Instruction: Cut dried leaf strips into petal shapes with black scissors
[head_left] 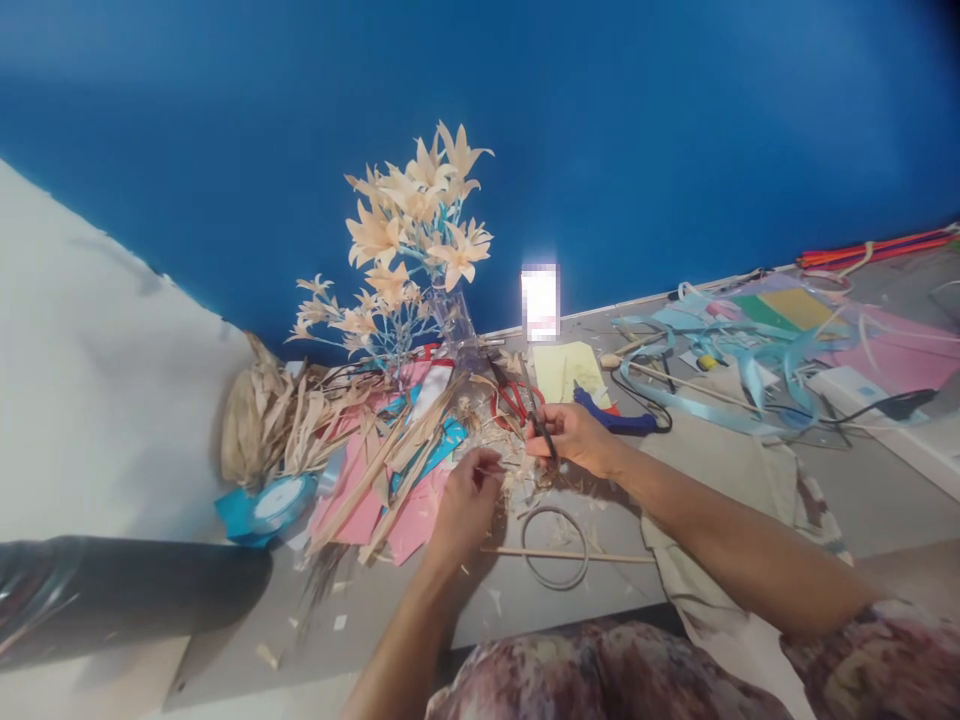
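Small scissors [551, 441] with dark handles are in my right hand [574, 437], their blades pointing up and away from me. My left hand [471, 497] is beside them, fingers curled together; whatever it pinches is too small to make out. Dry, straw-coloured scraps [525, 490] lie under and between both hands. Just beyond my right hand are red-handled scissors [508, 405] and a blue glue gun [611, 415]. Closer to me, a round metal ring [529, 566] and a thin wooden stick [622, 558] cross on the grey table [517, 620].
Pale handmade flowers [420, 200] on blue stems stand at the back. Dried husks [270, 410], pink paper [349, 490] and a ribbon roll [281, 500] fill the left. Light blue ribbon [750, 380], a folded cloth [712, 490] and a white box [885, 420] lie right.
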